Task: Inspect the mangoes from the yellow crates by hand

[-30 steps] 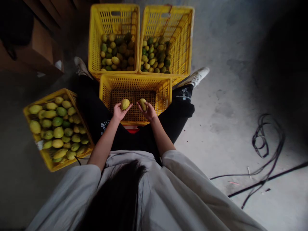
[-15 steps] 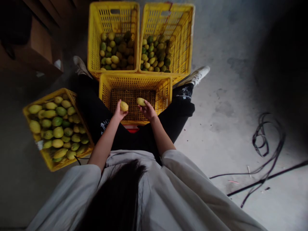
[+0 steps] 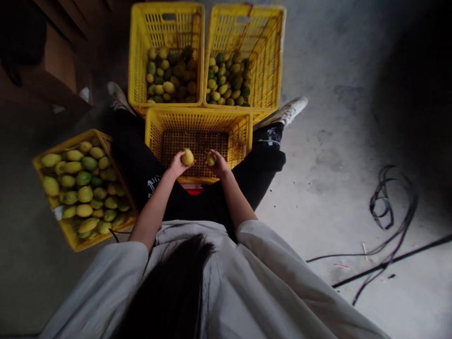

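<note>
My left hand (image 3: 177, 165) holds a yellow lemon (image 3: 187, 157) over the near side of a yellow crate (image 3: 197, 113) between my legs. A second, duller lemon (image 3: 211, 159) sits in the fingers of my right hand (image 3: 220, 165), a short gap to the right of the first. No fruit shows on the crate's dark lattice floor. Beside my left leg, a tilted yellow crate (image 3: 67, 235) is full of yellow and green lemons (image 3: 84, 194).
Two larger yellow crates, one at the back left (image 3: 131, 56) and one at the back right (image 3: 281, 56), hold smaller green and yellow fruit. Cardboard boxes (image 3: 58, 61) stand at the upper left. Black cables (image 3: 383, 202) lie on the floor at the right.
Both lemons have been turned in my fingers. The left one has shifted slightly right, and the right one has come down nearer to me. The crates look the same.
</note>
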The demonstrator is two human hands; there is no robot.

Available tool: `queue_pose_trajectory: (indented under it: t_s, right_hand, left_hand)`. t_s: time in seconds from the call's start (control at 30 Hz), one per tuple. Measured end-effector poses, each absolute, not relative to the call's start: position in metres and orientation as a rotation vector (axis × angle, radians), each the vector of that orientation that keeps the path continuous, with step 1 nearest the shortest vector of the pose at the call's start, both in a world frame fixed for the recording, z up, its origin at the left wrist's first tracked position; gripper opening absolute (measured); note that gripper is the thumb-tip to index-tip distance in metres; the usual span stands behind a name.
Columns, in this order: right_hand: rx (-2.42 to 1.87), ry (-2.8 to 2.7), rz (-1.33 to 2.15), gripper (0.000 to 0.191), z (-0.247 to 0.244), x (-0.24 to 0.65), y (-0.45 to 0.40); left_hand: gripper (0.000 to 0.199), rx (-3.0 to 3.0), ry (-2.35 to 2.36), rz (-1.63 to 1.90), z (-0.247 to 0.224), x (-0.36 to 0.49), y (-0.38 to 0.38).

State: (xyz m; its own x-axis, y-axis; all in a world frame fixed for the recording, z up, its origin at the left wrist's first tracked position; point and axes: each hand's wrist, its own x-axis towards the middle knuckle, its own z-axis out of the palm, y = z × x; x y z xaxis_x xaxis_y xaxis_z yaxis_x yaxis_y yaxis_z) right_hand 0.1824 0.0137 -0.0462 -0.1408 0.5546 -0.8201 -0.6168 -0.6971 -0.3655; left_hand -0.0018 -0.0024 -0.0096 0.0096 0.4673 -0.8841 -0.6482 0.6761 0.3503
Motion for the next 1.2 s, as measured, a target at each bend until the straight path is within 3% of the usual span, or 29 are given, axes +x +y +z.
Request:
queue_pose_trajectory:
  t_s: [0.17,0.33,0.53,0.73,0.97,1.07,1.2]
  right_hand:
    - [-1.34,-0.036,1.887,0.032,-0.043,0.179,0.012]
    - [-1.567,-0.003,1.822,0.005,-0.05,0.176,0.012]
    - [-1.816,0.229,1.667,0.012,-0.058,0.18,0.011]
    - [-1.417,0.284,1.6,0.028,-0.031,0.187,0.054]
    - [-0.586,0.003,1.521,0.049,0.047,0.217,0.129]
    - [-0.623,-0.203,1.541,0.039,0.051,0.232,0.125]
    - [-0.983,-0.314,1.486,0.021,0.032,0.256,0.095]
  left_hand:
    - [0.033,-0.002,1.45,0.87,-0.018,-0.002,-0.003]
    - [0.038,-0.055,1.683,0.81,-0.027,-0.006,-0.002]
    - [0.036,-0.224,1.732,0.843,-0.026,-0.007,-0.006]
    - [0.016,-0.283,1.563,1.145,-0.004,-0.005,0.045]
    - [0.051,0.309,1.103,1.405,0.061,-0.035,0.127]
    - [0.051,0.542,1.129,1.289,0.065,-0.049,0.12]
    - [0.043,0.711,1.411,0.94,0.027,-0.042,0.068]
